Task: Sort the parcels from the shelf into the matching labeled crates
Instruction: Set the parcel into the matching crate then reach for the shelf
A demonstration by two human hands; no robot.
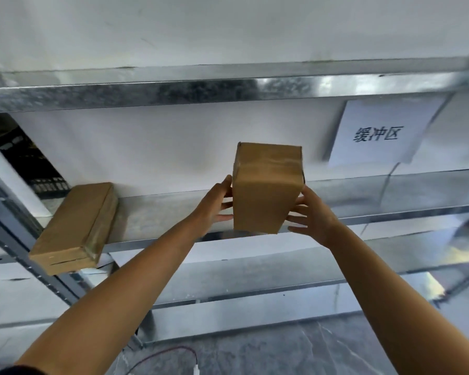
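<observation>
Far left, a flat parcel [73,228] lies on the metal shelf [160,212], near end poking out past the front edge. In the middle, the left hand [214,204] and right hand [309,215] press a tall box [266,188] between them, fingers mostly straight and spread against its sides. It's right at the shelf's front lip, can't really tell if it's resting there or lifted, and a paper sign [379,133] hangs further right.

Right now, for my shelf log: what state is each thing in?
tall parcel, upright at the shelf edge, between both hands
flat parcel, lying flat, overhanging the shelf edge, untouched
left hand, pressing tall parcel's left side
right hand, fingers spread on its right side
paper sign, hanging tilted
</observation>
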